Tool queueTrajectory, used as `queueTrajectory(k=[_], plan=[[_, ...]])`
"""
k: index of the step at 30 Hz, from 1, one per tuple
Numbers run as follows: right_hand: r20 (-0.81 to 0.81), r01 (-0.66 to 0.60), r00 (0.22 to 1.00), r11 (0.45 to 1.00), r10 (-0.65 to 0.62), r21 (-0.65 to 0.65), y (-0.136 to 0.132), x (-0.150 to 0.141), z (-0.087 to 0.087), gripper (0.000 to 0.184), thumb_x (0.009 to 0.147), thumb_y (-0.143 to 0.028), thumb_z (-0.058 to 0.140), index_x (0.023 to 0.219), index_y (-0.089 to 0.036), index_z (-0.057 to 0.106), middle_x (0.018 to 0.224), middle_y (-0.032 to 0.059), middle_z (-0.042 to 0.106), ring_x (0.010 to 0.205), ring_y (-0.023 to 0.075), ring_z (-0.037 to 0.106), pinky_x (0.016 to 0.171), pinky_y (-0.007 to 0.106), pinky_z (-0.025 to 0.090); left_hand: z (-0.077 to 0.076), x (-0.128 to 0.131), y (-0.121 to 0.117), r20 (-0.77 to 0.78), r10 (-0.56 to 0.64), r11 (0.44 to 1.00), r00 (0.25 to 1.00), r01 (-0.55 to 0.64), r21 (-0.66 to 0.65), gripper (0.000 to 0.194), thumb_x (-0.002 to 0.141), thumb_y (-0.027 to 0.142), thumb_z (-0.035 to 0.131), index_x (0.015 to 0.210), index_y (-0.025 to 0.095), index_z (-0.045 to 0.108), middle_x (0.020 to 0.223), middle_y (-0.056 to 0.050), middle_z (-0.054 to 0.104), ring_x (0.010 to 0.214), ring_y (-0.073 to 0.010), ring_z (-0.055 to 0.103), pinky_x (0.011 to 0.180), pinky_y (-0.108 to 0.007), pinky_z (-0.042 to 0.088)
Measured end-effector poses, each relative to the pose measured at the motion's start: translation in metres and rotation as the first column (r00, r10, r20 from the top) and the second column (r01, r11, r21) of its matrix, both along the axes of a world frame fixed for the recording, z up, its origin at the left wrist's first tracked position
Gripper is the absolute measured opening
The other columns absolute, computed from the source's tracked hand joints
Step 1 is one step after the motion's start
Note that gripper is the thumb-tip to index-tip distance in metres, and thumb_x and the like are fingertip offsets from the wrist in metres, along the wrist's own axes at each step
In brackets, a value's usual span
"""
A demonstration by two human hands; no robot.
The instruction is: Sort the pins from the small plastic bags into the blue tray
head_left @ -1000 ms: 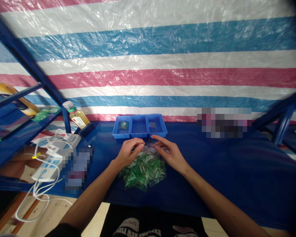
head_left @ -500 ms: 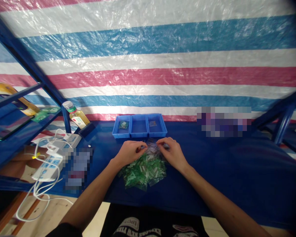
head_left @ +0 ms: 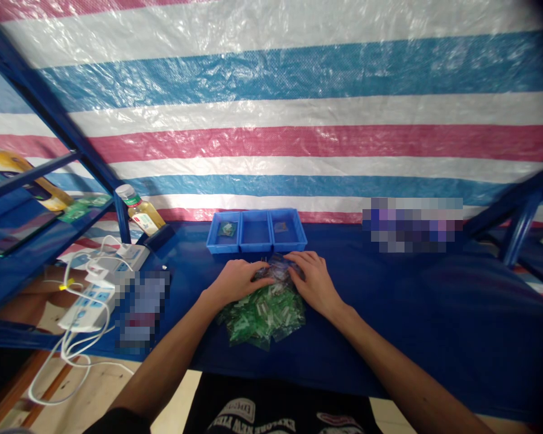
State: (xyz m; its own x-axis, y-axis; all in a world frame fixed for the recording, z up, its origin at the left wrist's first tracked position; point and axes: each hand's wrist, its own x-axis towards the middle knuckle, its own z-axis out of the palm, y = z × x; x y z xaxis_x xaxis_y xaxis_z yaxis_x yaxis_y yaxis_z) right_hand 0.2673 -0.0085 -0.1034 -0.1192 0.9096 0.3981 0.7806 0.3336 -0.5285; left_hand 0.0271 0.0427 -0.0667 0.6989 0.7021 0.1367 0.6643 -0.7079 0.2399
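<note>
My left hand (head_left: 241, 279) and my right hand (head_left: 314, 278) rest on either side of some clear plastic bags (head_left: 278, 269), fingers apart and touching the bags' edges. Neither hand grips anything that I can see. Nearer to me, just below the hands, lies a loose heap of small green bags (head_left: 265, 316) with pale pieces in them. Behind the hands stands a blue tray (head_left: 256, 248) with three compartments. Its left compartment holds a small green packet (head_left: 227, 229), and its right one a small clear packet (head_left: 281, 226).
At the left lie white power strips (head_left: 88, 301) with tangled white cables (head_left: 66, 349), beside a blurred-out flat object (head_left: 142, 307). A bottle (head_left: 140, 211) stands at the back left. Another blurred-out item (head_left: 411, 224) is at the back right. Blue metal posts (head_left: 520, 223) flank the table.
Both hands have opened from a pinch, their fingers now spread over the clear bags. The right hand's fingers reach slightly further over them. The tray and green heap look unmoved.
</note>
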Motion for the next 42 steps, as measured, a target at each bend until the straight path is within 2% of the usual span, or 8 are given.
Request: queueTrajectory(k=[3,5,10,20,24,29,34,42], plan=[[0.055,-0.012,0.998,1.0,0.013,-0.02,0.0015,0.0016,-0.0046,0.037,0.099,-0.022,0.054,0.135,-0.027,0.064,0.136,0.0091,0.068,0.122,0.0327,0.054,0.1,0.051,0.04,0.0007,0.0008,-0.0003,-0.022,-0.011,1.0,1.0,0.011,-0.004,0.05,0.097,0.065,0.051,0.125,0.027,0.069,0.081,-0.005,0.075,0.073,-0.0218,0.07,0.067,-0.026,0.044],[0.075,-0.032,0.997,0.999,0.034,-0.029,0.0025,0.0022,-0.0067,0.036,0.101,-0.024,0.053,0.134,-0.028,0.065,0.135,0.0096,0.068,0.121,0.0325,0.055,0.099,0.051,0.041,0.0015,0.0013,-0.0007,-0.02,-0.009,1.0,1.0,0.009,-0.008,0.05,0.098,0.065,0.051,0.125,0.028,0.069,0.081,-0.004,0.075,0.072,-0.022,0.07,0.066,-0.026,0.043],[0.064,-0.055,0.996,0.998,0.057,-0.034,0.0043,0.003,-0.0078,0.023,0.1,-0.024,0.056,0.115,-0.028,0.073,0.122,0.0073,0.074,0.114,0.0295,0.059,0.096,0.048,0.041,0.0025,0.0015,-0.0011,-0.004,-0.011,1.0,1.0,0.011,-0.017,0.046,0.097,0.062,0.054,0.122,0.027,0.069,0.079,-0.003,0.075,0.071,-0.021,0.07,0.067,-0.025,0.043],[0.016,-0.062,0.998,0.998,0.062,-0.005,0.0029,0.0031,0.0002,0.015,0.099,-0.021,0.058,0.096,-0.025,0.072,0.105,0.005,0.077,0.102,0.0269,0.063,0.092,0.045,0.04,-0.0002,0.0008,-0.0004,0.007,-0.017,1.0,1.0,0.017,0.01,0.035,0.098,0.053,0.058,0.121,0.029,0.068,0.079,-0.001,0.075,0.074,-0.0207,0.071,0.066,-0.024,0.043],[0.003,-0.051,0.999,0.999,0.051,-0.007,0.0038,0.0029,-0.0027,0.015,0.099,-0.02,0.058,0.104,-0.026,0.071,0.109,0.0059,0.076,0.104,0.0279,0.062,0.093,0.045,0.04,-0.0002,0.0012,-0.0008,0.007,-0.028,1.0,1.0,0.028,0.006,0.035,0.099,0.052,0.057,0.124,0.029,0.067,0.08,-0.001,0.075,0.073,-0.0203,0.071,0.066,-0.024,0.042],[0.02,-0.072,0.997,0.997,0.073,-0.04,0.0079,0.0043,-0.007,0.025,0.098,-0.019,0.061,0.12,-0.026,0.071,0.111,0.0076,0.075,0.105,0.0288,0.059,0.091,0.045,0.042,-0.0012,0.001,-0.0008,0.013,-0.036,0.999,0.999,0.036,-0.002,0.036,0.1,0.051,0.057,0.126,0.028,0.067,0.082,-0.002,0.075,0.074,-0.0199,0.071,0.067,-0.024,0.043],[0.038,-0.086,0.995,0.995,0.088,-0.048,0.0102,0.0052,-0.0065,0.016,0.097,-0.019,0.065,0.105,-0.025,0.077,0.103,0.0067,0.074,0.1,0.0275,0.057,0.086,0.043,0.042,0.001,0.0016,-0.001,-0.027,-0.051,0.999,0.998,0.051,-0.011,0.037,0.101,0.052,0.053,0.127,0.03,0.066,0.082,-0.001,0.076,0.074,-0.0208,0.071,0.066,-0.025,0.042],[-0.006,-0.094,0.995,0.993,0.095,0.076,0.01,0.0027,-0.0068,0.013,0.098,-0.019,0.064,0.092,-0.024,0.074,0.101,0.0058,0.072,0.097,0.0265,0.057,0.085,0.042,0.044,0.0005,0.0016,-0.0011,-0.038,-0.044,0.999,0.998,0.043,-0.009,0.036,0.102,0.052,0.053,0.128,0.03,0.064,0.082,0.0,0.075,0.075,-0.0197,0.071,0.066,-0.024,0.041]])
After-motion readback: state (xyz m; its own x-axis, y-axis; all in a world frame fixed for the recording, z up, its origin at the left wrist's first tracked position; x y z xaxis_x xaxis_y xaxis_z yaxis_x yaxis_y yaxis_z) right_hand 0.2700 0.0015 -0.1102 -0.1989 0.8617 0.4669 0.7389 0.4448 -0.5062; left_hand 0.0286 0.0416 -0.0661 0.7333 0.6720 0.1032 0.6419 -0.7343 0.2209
